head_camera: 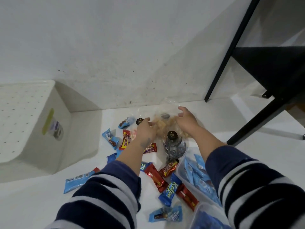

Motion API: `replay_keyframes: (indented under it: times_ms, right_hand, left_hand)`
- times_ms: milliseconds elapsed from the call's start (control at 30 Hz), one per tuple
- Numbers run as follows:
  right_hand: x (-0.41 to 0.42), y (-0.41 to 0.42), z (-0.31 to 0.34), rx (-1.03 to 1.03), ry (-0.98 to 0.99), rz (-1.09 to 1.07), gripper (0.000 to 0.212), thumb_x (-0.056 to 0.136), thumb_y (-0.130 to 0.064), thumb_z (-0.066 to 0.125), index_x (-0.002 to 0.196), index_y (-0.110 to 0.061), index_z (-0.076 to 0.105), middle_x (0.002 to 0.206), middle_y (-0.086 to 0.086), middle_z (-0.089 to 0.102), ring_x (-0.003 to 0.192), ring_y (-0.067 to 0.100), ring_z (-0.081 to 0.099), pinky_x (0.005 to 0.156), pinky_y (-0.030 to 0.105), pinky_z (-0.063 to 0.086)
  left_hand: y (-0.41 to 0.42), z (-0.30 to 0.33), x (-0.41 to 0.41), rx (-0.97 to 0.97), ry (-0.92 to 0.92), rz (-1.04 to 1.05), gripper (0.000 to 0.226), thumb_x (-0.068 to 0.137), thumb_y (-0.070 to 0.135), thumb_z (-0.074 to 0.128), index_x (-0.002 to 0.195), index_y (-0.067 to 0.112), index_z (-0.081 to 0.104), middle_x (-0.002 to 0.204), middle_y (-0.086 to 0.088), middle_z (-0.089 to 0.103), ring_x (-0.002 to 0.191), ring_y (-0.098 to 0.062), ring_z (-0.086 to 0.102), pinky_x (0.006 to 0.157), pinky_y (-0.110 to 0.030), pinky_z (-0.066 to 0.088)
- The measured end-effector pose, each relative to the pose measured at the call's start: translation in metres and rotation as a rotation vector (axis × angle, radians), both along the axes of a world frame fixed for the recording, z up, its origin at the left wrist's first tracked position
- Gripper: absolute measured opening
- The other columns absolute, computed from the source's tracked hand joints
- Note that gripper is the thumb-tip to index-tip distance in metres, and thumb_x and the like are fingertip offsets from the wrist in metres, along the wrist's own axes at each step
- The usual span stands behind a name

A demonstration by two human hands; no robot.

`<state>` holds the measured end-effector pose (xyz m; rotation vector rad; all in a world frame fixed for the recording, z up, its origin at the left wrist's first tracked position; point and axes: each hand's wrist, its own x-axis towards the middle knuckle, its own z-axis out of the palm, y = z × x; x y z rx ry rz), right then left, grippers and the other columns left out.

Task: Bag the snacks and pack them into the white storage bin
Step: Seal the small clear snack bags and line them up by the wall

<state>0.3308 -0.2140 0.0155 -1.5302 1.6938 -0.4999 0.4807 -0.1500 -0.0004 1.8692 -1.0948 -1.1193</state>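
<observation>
Both hands work the clear bag (166, 116) at frame centre; left hand (146, 129) pinches it, right hand (185, 120) spread loosely on it; hold the mouth wide before loading wrapped snacks (155, 176).

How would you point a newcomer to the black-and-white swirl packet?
Start at the white storage bin on the left, then move right across the scattered snack wrappers to the space between the person's forearms. The swirl packet lies there, just below the clear bag both hands are working on. It is the only wrapper with black-and-white rings; those around it are red or blue.
</observation>
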Motion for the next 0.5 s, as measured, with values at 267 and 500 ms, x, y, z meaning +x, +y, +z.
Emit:
replay_keyframes:
  times_ms: [267,500]
  right_hand:
    - [-0.008,0.03,0.014,-0.163,-0.136,-0.025,0.015,0.09,-0.022,0.059,0.105,-0.02,0.061,0.097,0.008,0.065,0.077,0.02,0.063,0.059,0.029,0.051]
    - [-0.006,0.09,0.051,-0.125,-0.224,0.115,0.003,0.088,-0.011,0.062,0.09,-0.013,0.064,0.077,0.005,0.067,0.07,0.017,0.064,0.064,0.028,0.055]
  left_hand:
    - [0.025,0.005,0.003,-0.272,0.095,0.146,0.006,0.096,0.022,0.051,0.097,0.021,0.058,0.091,0.0,0.068,0.087,-0.018,0.068,0.077,-0.036,0.056]
    - [0.073,0.032,0.032,-0.342,0.209,0.088,0.007,0.094,0.011,0.056,0.091,0.009,0.062,0.078,-0.001,0.068,0.062,-0.005,0.068,0.056,-0.018,0.051]
